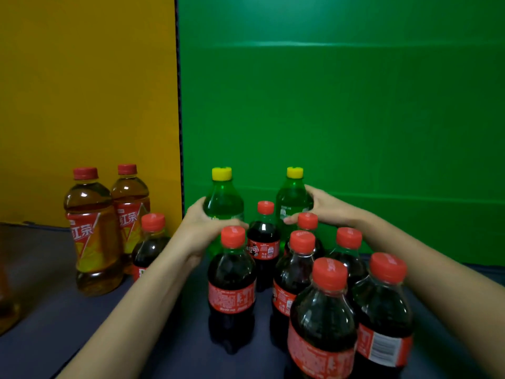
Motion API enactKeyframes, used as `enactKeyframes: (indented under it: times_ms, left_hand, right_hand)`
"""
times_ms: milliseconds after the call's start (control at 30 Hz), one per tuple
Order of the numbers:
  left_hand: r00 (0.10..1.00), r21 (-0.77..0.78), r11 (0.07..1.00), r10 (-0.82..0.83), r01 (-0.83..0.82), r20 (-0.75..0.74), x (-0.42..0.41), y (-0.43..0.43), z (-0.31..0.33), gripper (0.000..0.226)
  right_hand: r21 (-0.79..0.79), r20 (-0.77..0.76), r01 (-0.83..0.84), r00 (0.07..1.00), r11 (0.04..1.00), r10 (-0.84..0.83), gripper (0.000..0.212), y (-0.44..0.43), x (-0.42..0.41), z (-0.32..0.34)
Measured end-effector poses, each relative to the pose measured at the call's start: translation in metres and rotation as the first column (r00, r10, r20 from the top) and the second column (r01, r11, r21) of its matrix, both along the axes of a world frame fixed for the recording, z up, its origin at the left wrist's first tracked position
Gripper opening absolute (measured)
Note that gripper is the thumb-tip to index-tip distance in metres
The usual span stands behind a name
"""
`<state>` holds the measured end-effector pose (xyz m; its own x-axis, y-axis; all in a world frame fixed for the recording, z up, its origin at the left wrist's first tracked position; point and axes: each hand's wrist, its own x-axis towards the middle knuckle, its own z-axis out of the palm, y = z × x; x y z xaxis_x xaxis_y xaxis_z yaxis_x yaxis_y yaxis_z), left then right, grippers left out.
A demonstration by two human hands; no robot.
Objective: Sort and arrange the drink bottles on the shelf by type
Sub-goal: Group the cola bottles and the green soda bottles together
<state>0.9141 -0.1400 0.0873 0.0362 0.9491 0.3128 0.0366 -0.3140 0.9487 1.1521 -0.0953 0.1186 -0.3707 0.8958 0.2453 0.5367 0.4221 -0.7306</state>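
Observation:
Two green soda bottles with yellow caps stand upright at the back against the green panel. My left hand [202, 228] grips the left green bottle [222, 199] around its body. My right hand [325, 207] grips the right green bottle [292, 198] the same way. Several dark cola bottles with red caps stand in front, among them one [232, 280] below my left hand, a small one [263, 242] between the green bottles, and a near one [325, 318]. Two amber tea bottles [93, 231] [131, 206] stand at the left before the yellow panel.
A lone cola bottle [149, 244] stands next to the tea bottles. The dark shelf surface [82, 324] lies bare at the front left. A yellow back panel [82, 91] meets a green back panel [341, 105] at a dark seam. An amber blurred object [6, 310] sits at the far left edge.

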Motion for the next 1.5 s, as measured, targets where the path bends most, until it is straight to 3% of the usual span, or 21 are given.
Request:
enactKeyframes:
  times_ms: [233, 400, 567, 1000, 1067, 1167, 1333, 1500]
  left_hand:
    - [1.0, 0.206, 0.978, -0.006, 0.012, -0.031, 0.0, -0.001, 0.064, 0.048]
    - [0.985, 0.274, 0.947, -0.167, 0.17, -0.035, 0.005, -0.02, 0.107, 0.03]
    - [0.949, 0.341, 0.889, -0.316, 0.305, -0.024, 0.021, -0.05, 0.136, 0.033]
    - [0.812, 0.306, 0.758, -0.574, 0.576, -0.105, 0.155, -0.155, 0.12, 0.021]
    - [0.809, 0.291, 0.761, -0.581, 0.58, -0.093, 0.182, -0.169, 0.11, 0.019]
    - [0.82, 0.262, 0.782, -0.568, 0.565, -0.072, 0.221, -0.183, 0.088, 0.02]
    - [0.855, 0.209, 0.832, -0.517, 0.514, -0.041, 0.271, -0.194, 0.037, 0.026]
    - [0.926, 0.126, 0.919, -0.364, 0.374, -0.097, 0.295, -0.184, -0.02, 0.058]
  right_hand:
    - [0.169, -0.201, 0.181, 0.969, 0.969, -0.146, 0.044, -0.047, -0.002, 0.063]
    - [0.245, -0.354, 0.319, 0.909, 0.915, -0.222, 0.046, -0.087, -0.007, 0.091]
    - [0.289, -0.45, 0.465, 0.837, 0.836, -0.31, 0.048, -0.144, 0.001, 0.108]
    - [0.297, -0.31, 0.622, 0.78, 0.724, -0.544, 0.052, -0.299, 0.101, 0.089]
    - [0.28, -0.257, 0.631, 0.775, 0.723, -0.577, 0.07, -0.314, 0.122, 0.079]
    - [0.251, -0.166, 0.698, 0.714, 0.671, -0.681, 0.113, -0.332, 0.158, 0.059]
    - [0.196, -0.105, 0.733, 0.677, 0.652, -0.729, 0.095, -0.347, 0.202, 0.011]
    - [0.144, -0.098, 0.771, 0.635, 0.621, -0.766, 0.094, -0.333, 0.224, -0.039]
